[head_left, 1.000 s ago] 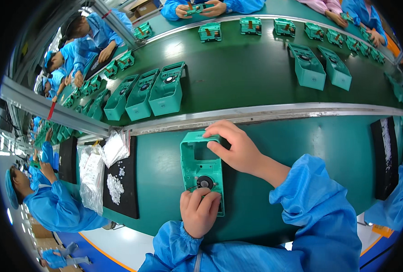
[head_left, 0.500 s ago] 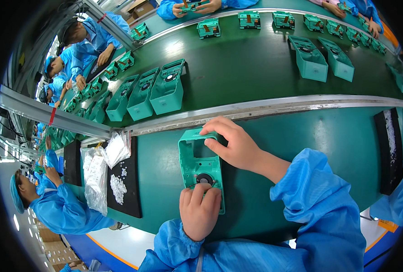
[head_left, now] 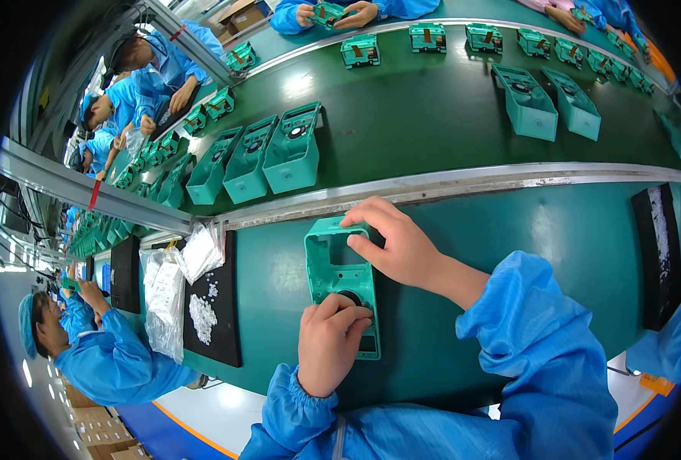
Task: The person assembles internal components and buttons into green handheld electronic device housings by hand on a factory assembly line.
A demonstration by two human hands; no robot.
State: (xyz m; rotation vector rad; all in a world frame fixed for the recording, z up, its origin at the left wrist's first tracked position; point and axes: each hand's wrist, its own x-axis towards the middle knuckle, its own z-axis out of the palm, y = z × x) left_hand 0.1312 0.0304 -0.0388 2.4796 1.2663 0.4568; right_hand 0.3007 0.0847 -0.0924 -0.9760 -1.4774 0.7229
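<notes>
A green plastic housing (head_left: 320,264), open side up, lies lengthwise in front of me on the bench. My right hand (head_left: 390,238) grips its far right corner, thumb inside the opening and fingers over the rim. Inside the nearer half is a round black speaker (head_left: 348,294), mostly covered by my left hand (head_left: 331,337). The left fingers are curled together over it, with the tips at the housing's right inner side. Whatever they pinch, if anything, is hidden.
On a black mat (head_left: 222,330) to the left lie small white parts (head_left: 202,318) and clear plastic bags (head_left: 162,299). A metal rail (head_left: 448,188) borders the conveyor belt (head_left: 402,115), which carries similar green housings (head_left: 291,157). Another black mat (head_left: 657,261) lies right. Co-workers sit around.
My left hand has shifted slightly up and left, its fingers now reaching rightward across the speaker. The right hand keeps its grip. Housings on the belt have moved slightly right.
</notes>
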